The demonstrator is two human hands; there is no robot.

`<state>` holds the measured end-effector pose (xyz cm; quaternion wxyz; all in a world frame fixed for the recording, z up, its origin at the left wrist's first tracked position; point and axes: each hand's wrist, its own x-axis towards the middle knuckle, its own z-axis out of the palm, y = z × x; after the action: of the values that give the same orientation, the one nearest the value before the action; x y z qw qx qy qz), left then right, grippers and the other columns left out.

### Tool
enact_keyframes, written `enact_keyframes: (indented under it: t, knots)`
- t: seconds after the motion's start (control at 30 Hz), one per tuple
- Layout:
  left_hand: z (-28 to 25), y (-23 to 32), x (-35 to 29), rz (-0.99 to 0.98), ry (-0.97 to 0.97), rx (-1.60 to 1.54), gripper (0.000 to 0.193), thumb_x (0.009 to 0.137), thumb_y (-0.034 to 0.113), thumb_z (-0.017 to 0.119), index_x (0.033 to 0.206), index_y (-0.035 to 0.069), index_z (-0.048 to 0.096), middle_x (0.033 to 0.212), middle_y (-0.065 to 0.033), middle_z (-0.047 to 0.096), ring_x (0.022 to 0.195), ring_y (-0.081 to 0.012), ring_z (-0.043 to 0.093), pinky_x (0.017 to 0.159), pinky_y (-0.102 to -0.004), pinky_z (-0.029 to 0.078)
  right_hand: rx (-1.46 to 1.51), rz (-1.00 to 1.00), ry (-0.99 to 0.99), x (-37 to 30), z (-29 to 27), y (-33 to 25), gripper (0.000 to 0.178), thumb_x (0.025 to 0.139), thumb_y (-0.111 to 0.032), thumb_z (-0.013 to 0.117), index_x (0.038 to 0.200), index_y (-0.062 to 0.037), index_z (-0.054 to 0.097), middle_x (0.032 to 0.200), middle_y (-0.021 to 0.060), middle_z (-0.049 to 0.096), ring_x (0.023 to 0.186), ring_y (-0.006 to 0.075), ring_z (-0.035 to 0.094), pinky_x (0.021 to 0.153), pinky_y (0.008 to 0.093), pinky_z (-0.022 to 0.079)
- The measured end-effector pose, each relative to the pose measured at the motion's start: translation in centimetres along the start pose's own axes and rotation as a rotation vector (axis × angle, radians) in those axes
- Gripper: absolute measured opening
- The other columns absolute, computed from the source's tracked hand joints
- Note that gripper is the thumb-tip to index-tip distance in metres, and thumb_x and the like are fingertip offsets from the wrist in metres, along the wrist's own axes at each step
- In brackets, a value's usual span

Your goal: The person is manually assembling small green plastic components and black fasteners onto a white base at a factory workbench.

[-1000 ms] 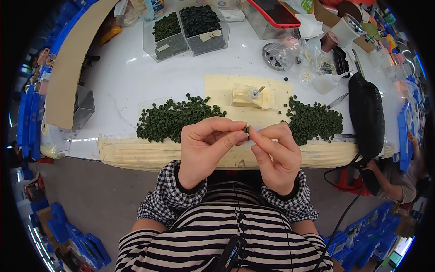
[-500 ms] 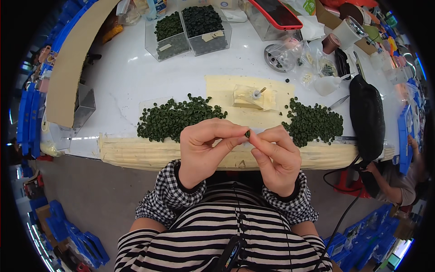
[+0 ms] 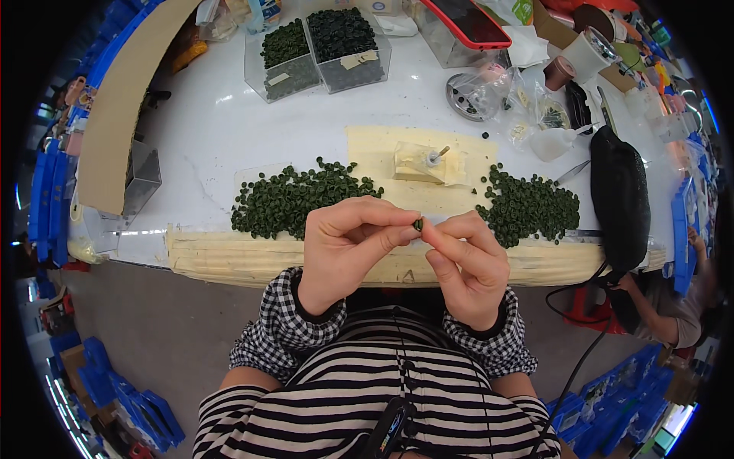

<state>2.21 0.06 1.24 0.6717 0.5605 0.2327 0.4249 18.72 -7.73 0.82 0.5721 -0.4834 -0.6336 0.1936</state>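
Between my fingertips, over the table's near edge, is a small dark green cap-like piece (image 3: 418, 225). My left hand (image 3: 344, 249) pinches it with thumb and forefinger. My right hand (image 3: 470, 268) meets it from the other side with its fingers curled, the forefinger tip against it. Left of centre, just beyond my left hand, lies a loose pile of similar dark green pieces (image 3: 287, 199); a second pile (image 3: 533, 206) spreads to the right beyond my right hand. A taped block with a small metal pin (image 3: 419, 163) stands between the piles.
Two clear bins of green pieces (image 3: 290, 76) stand at the back. A red-cased phone (image 3: 468, 23) rests on a clear box. Plastic bags (image 3: 497, 92), a white squeeze bottle (image 3: 552, 143) and a black padded object (image 3: 618, 199) occupy the right. Cardboard (image 3: 126, 115) stands left. A person's arm (image 3: 650, 310) shows at right.
My left hand's fingertips have shifted very slightly on the small green piece, which looks turned a little. The right hand and the piles look unchanged.
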Motion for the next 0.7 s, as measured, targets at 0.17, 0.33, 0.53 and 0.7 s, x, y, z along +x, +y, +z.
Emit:
enact_keyframes:
  t: [0.17,0.33,0.53,0.7]
  knots:
    - [-0.02,0.02,-0.06,-0.019,0.006,-0.024,0.019,0.082,-0.010,0.068,0.100,-0.004,0.071,0.096,-0.0127,0.068,0.087,-0.0158,0.067,0.077,-0.0241,0.056,-0.009,-0.007,0.004,-0.02,0.09,0.10,0.038,0.076,0.004,0.072,0.113,-0.0050,0.071,0.090,0.0059,0.065,0.076,0.0181,0.056,0.066,0.0275,0.045]
    - [-0.08,-0.06,-0.09,-0.030,-0.001,-0.051,0.019,0.082,-0.011,0.068,0.100,-0.005,0.070,0.096,-0.0129,0.068,0.088,-0.0162,0.067,0.078,-0.0243,0.057,-0.034,-0.047,-0.001,0.23,0.04,0.11,0.038,0.075,0.003,0.074,0.112,-0.0044,0.071,0.087,0.0049,0.065,0.073,0.0182,0.056,0.064,0.0282,0.045]
    - [-0.16,-0.06,-0.12,-0.052,-0.020,-0.078,0.019,0.083,-0.011,0.067,0.100,-0.005,0.070,0.094,-0.0123,0.068,0.086,-0.0157,0.067,0.077,-0.0244,0.057,-0.037,-0.088,-0.018,0.59,-0.18,0.19,0.035,0.075,0.003,0.074,0.109,-0.0036,0.072,0.085,0.0047,0.064,0.072,0.0182,0.057,0.062,0.0286,0.045]
    - [-0.12,-0.17,-0.10,-0.059,-0.023,-0.099,0.019,0.083,-0.010,0.067,0.101,-0.004,0.070,0.094,-0.0120,0.068,0.085,-0.0155,0.067,0.076,-0.0245,0.057,-0.031,-0.092,-0.030,0.61,-0.29,0.28,0.035,0.075,0.003,0.074,0.109,-0.0034,0.072,0.085,0.0050,0.064,0.072,0.0182,0.057,0.062,0.0287,0.045]
